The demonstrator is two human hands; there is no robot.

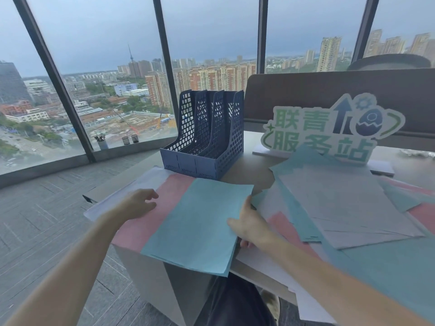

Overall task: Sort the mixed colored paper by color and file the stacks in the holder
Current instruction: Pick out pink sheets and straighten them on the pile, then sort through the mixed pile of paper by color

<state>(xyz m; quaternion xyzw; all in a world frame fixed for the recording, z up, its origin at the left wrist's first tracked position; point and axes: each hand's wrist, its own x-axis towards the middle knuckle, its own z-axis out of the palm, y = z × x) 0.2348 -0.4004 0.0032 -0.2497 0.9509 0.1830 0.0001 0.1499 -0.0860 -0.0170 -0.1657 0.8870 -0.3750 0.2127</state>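
Under the right hand [249, 224] lay matt teal paper [195, 222]; by the left hand [138, 203], matt pink paper [169, 194]. Beyond both stood a perforated, smooth blue holder [207, 137], probably plastic.

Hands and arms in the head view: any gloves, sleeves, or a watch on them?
None that show. The left hand and right hand are bare, no gloves or rings visible on the fingers. Both forearms are uncovered to the frame edge, with no sleeves, watch or bands.

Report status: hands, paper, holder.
Left hand open over pink stack. Right hand grips blue stack. Holder empty, unobstructed. Mixed pile remains.
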